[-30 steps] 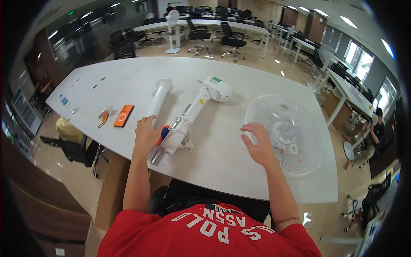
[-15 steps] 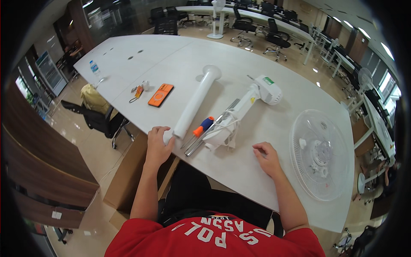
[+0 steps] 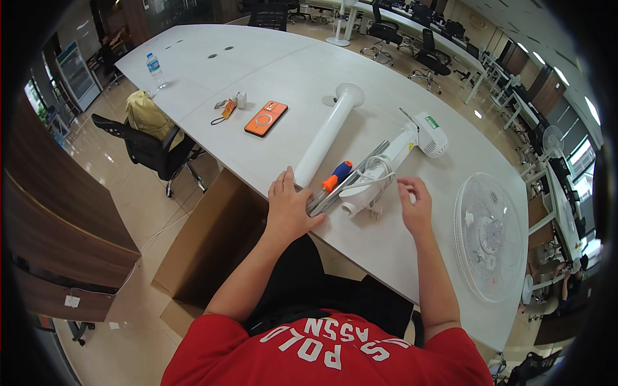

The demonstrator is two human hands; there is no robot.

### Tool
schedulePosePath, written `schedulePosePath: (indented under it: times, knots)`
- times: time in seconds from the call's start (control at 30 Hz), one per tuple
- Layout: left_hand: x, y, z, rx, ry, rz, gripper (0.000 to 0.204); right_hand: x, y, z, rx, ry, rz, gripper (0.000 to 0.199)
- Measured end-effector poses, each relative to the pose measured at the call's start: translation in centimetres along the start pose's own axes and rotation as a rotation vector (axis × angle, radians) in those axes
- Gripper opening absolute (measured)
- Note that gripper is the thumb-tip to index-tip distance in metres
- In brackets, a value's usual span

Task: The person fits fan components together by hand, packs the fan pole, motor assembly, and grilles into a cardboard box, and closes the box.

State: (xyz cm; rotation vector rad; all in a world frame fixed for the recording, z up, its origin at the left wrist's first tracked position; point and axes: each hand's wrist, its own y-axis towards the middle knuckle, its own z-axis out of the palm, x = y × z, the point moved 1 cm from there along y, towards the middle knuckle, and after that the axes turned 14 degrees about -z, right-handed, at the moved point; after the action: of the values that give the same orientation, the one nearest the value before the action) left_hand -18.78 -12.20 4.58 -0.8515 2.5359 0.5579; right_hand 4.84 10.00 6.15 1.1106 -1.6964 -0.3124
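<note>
My left hand is at the near table edge, fingers spread, over the lower end of a white fan pole with a flared far end. Its thumb side is next to the metal rods; what lies under the palm is hidden. A screwdriver with an orange and blue handle rests beside the rods. Right of it lies the white fan body, its motor head pointing away and its power cord bundled around it. My right hand hovers beside the cord, fingers loosely bent and apart, nothing visible in them.
A round clear fan grille with blades inside lies at the right. An orange phone, small keyring items and a water bottle are farther left. A cardboard box stands below the edge, near a black chair.
My left hand has moved right along the edge from the pole's end towards the rods, its fingers spreading. My right hand has come closer to the fan body. The view has shifted slightly.
</note>
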Motion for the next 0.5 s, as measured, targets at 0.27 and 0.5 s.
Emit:
schedulePosePath:
  times: [0.27,0.5]
  knots:
    - [-2.6,2.2,-0.8,0.148,0.206,-0.081,0.054,3.4,5.4,4.9,0.329,-0.221,-0.390,0.026]
    - [-2.8,3.7,-0.2,0.107,0.315,0.004,0.065,3.6,4.9,4.0,0.544,-0.217,-0.178,0.029]
